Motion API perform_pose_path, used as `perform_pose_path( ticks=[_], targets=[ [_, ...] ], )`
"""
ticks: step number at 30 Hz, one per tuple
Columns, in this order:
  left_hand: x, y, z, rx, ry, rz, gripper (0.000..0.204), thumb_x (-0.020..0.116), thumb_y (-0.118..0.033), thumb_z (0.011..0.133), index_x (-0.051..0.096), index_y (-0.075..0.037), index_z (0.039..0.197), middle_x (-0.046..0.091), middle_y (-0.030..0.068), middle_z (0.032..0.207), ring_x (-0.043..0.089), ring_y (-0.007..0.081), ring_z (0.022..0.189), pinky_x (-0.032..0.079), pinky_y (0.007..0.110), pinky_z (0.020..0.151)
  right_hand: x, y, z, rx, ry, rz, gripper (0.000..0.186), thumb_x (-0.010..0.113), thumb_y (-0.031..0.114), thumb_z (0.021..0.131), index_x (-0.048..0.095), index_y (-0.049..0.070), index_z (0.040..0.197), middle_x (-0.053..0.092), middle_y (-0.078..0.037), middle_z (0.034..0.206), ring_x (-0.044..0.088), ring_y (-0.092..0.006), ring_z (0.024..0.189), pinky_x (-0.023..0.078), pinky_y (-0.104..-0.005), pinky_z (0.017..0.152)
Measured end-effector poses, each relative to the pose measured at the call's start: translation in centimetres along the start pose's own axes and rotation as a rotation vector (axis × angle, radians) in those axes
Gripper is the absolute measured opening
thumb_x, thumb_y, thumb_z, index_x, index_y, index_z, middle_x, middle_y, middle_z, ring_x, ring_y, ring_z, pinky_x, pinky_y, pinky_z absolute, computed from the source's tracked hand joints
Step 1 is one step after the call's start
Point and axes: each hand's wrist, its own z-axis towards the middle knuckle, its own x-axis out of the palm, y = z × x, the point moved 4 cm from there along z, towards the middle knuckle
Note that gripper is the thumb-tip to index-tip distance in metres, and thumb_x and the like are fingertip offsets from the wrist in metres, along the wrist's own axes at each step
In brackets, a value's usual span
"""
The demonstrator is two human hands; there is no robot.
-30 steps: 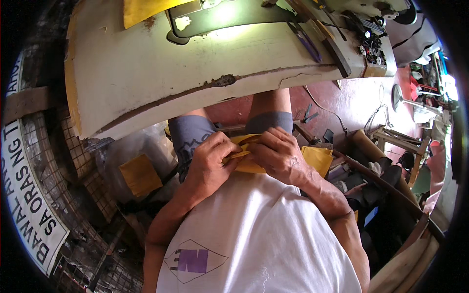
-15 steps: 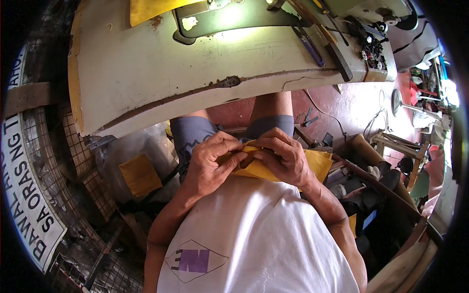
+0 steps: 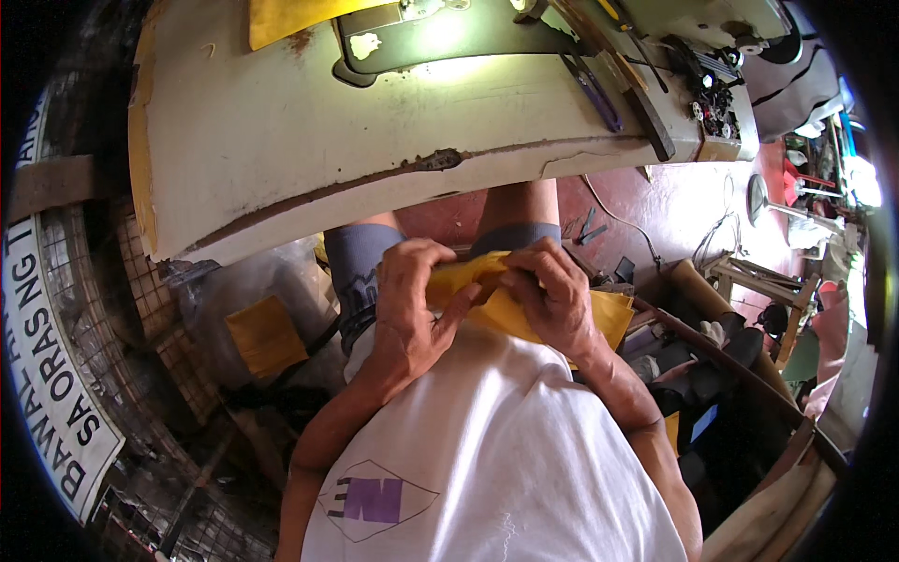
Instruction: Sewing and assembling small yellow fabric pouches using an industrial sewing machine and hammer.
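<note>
My left hand and my right hand grip a folded yellow piece of sheet material above my lap, from either side. Its upper part is bent, with a dark hollow showing between my thumbs. The fingertips of both hands are partly hidden by the fold. Right of my right hand, flat yellow pieces lie at my lap. Another yellow square rests on translucent plastic at the left.
A worn white table spans ahead, bearing yellow material, scissors, a dark bar and small mechanical parts. A rolled sheet, wooden frame and clutter stand at the right. Wire mesh and a signboard line the left.
My left hand has moved up and slightly left, its fingers more curled. My right hand has shifted slightly too, and the yellow piece between them is lifted and bent more open.
</note>
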Motion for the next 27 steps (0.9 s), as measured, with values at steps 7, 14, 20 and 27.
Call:
perform_pose_path(
  ticks=[7, 14, 20, 27],
  targets=[
    [1.9, 1.4, -1.2, -0.334, 0.051, -0.018, 0.085, 0.077, -0.015, 0.083, 0.024, -0.001, 0.147, 0.031, 0.0245, 0.148, 0.036, 0.0439, 0.139, 0.032, 0.052, 0.116, 1.7, 0.3, 0.1, 0.097, -0.15, -0.138, 0.022, 0.066, -0.003, 0.089, 0.059, -0.002, 0.11, 0.064, -0.018, 0.1, 0.067, -0.0361, 0.088, 0.055, -0.0396, 0.076],
    [2.7, 6.7, -1.0, -0.242, -0.116, -0.356, 0.066, 0.048, 0.007, 0.088, 0.03, 0.0, 0.15, 0.044, 0.0191, 0.145, 0.043, 0.0283, 0.137, 0.035, 0.038, 0.114, 2.6, 0.1, -0.1, 0.125, -0.12, -0.003, 0.022, 0.06, -0.009, 0.089, 0.06, -0.001, 0.109, 0.066, -0.017, 0.114, 0.066, -0.0334, 0.097, 0.054, -0.0385, 0.083],
    [1.7, 9.3, 0.8, -0.095, -0.232, -0.144, 0.041, 0.044, 0.008, 0.086, 0.055, 0.002, 0.125, 0.066, 0.0214, 0.112, 0.064, 0.0402, 0.104, 0.051, 0.044, 0.092, 4.1, -1.1, -2.3, -0.113, 0.373, -0.174, 0.038, 0.068, 0.005, 0.069, 0.066, 0.003, 0.107, 0.064, -0.015, 0.127, 0.057, -0.0313, 0.12, 0.045, -0.0426, 0.099],
    [1.8, 7.8, 1.3, -0.066, -0.161, -0.009, 0.036, 0.049, 0.006, 0.084, 0.056, -0.001, 0.118, 0.064, 0.0199, 0.107, 0.064, 0.0392, 0.097, 0.051, 0.045, 0.088, 3.5, -2.4, -0.8, 0.083, 0.042, -0.061, 0.042, 0.077, 0.007, 0.077, 0.059, 0.0, 0.114, 0.06, -0.018, 0.109, 0.059, -0.0386, 0.102, 0.051, -0.0436, 0.085]
  ],
)
